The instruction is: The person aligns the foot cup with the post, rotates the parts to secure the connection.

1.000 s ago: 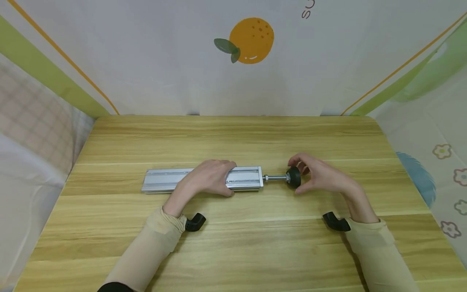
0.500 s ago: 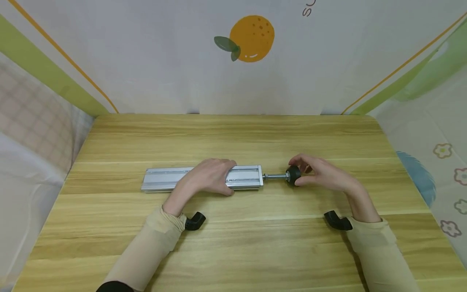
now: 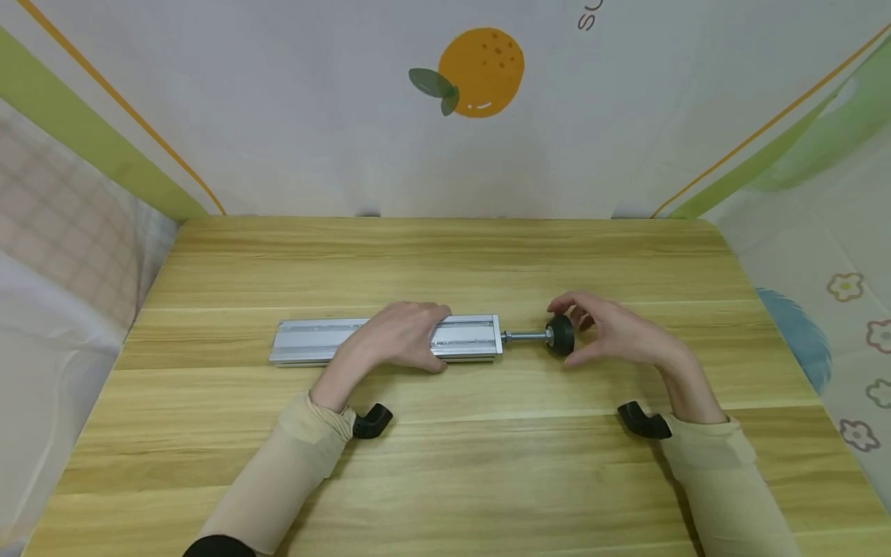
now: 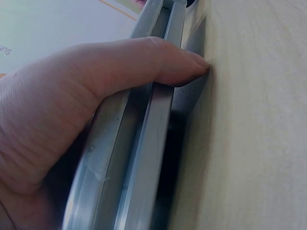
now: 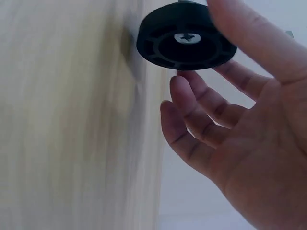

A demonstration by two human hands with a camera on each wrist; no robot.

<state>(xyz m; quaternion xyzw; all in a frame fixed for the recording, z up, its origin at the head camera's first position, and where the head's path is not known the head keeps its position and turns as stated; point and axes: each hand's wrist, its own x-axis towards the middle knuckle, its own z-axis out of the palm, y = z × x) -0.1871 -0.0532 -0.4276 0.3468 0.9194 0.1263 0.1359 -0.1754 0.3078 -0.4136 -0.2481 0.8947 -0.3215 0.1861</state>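
Note:
A silver aluminium profile (image 3: 466,333) lies lengthwise across the wooden table. My left hand (image 3: 400,334) grips it from above near its right half, with the thumb down the near side, as the left wrist view shows. Out of the profile's right end plate runs a threaded rod (image 3: 527,336) with a nut, carrying a black levelling foot (image 3: 561,335). Around that foot curl the thumb and fingers of my right hand (image 3: 612,333). In the right wrist view the underside of the foot (image 5: 184,43) shows ribs and a central screw; the thumb overlaps its rim, the other fingers lie loosely beyond.
The wooden table (image 3: 445,464) ends at a white curtain (image 3: 313,116) printed with an orange. More printed cloth hangs at both sides. A black curved piece sticks out from each sleeve cuff, such as the left mount (image 3: 373,422).
The right thumb and fingers closed in on the levelling foot half a second ago and have since spread a little apart around it. The left hand and the profile have kept their place.

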